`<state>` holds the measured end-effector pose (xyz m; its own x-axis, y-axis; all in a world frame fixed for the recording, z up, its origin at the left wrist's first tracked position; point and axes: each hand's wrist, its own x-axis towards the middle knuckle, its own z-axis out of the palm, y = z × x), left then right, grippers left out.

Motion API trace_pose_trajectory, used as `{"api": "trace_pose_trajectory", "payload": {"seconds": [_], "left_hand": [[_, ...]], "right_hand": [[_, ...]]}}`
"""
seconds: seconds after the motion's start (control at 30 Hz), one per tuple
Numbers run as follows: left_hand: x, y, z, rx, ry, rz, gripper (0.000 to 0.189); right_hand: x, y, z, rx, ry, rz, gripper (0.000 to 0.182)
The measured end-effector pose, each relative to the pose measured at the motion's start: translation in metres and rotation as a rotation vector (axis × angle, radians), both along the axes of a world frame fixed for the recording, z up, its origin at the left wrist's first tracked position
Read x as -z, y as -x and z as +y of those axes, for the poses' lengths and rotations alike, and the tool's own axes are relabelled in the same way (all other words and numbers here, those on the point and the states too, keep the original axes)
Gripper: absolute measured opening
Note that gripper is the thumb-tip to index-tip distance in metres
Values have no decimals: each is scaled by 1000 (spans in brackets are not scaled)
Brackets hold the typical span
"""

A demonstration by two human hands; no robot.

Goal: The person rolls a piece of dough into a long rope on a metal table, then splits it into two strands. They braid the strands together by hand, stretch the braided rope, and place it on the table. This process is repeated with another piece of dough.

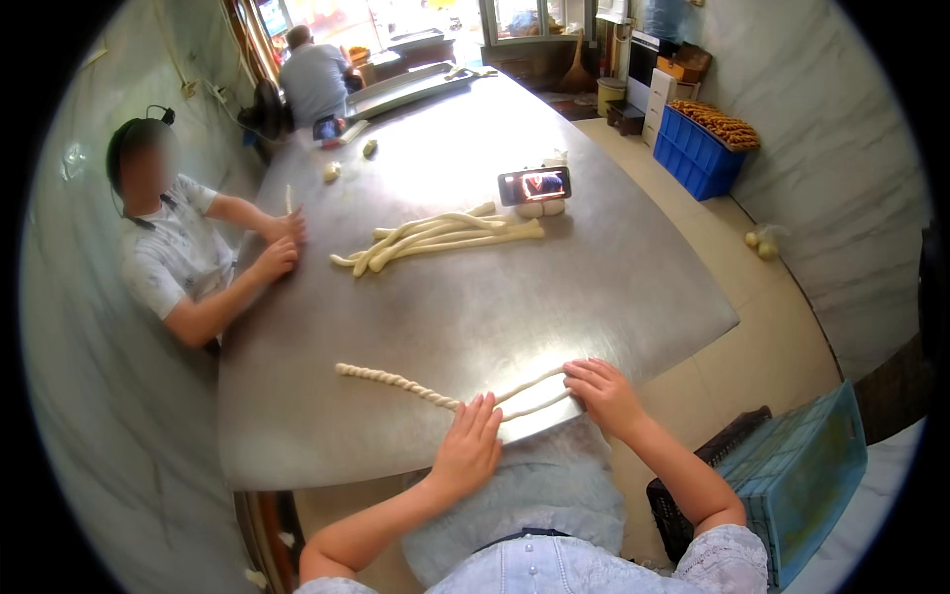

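On the metal table [312,416] near its front edge lies a rope of dough, its left part twisted [401,382] and its right part two thin separate strands [531,385]. My left hand [472,442] rests palm down over the dough where the twist meets the strands, fingers straight and close together. My right hand [605,393] lies over the far right ends of both strands; what is under the fingers is hidden. A loose pile of thick dough strands [445,236] lies farther back, at the middle of the table.
A phone [534,185] leans on dough pieces [540,209] behind the pile. A co-worker [185,245] handles dough at the left edge; another person [315,78] is farther back. A long metal tray [415,87] stands at the far end. Plastic crates [798,468] are at my right.
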<state>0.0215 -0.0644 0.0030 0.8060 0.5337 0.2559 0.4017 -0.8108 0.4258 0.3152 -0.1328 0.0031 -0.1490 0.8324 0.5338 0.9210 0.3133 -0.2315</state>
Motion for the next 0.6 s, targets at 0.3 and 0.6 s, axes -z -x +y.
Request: {"api": "trace_pose_trajectory", "payload": {"seconds": [0.3,0.6], "left_hand": [[-11,-60,80,-15,-199,99,46],[12,-57,31,-166,5,-110,57]], "right_hand": [[18,-8,45,189,-43,-77,25],[-7,-1,31,178,62,105,16]]}}
